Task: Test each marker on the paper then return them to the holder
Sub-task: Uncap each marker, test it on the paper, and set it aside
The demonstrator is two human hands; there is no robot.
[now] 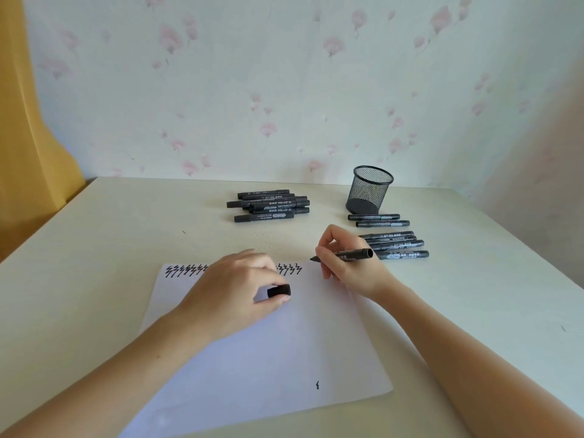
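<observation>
An uncapped marker (344, 255) is pinched in the right hand (347, 263) grip at the paper's (268, 358) far edge, its cap (279, 291) pinched in the left hand (234, 289) over the sheet; many test marks (186, 270) are made, yet the holder (369, 191) (far right of tabletop (110, 248)) appears empty.

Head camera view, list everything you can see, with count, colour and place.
Paper: one, white, table front, zigzag marks along its far edge.
Holder: one, black mesh, far right, looks empty.
Marker pile: about seven, black, far centre.
Marker group: six, black, in front of the holder.
Held marker: one, black, uncapped, tip at the paper's far right corner.
Cap: one, black.
Table: one, cream.
Left hand: pinches the cap, over the paper.
Right hand: holds the marker.
</observation>
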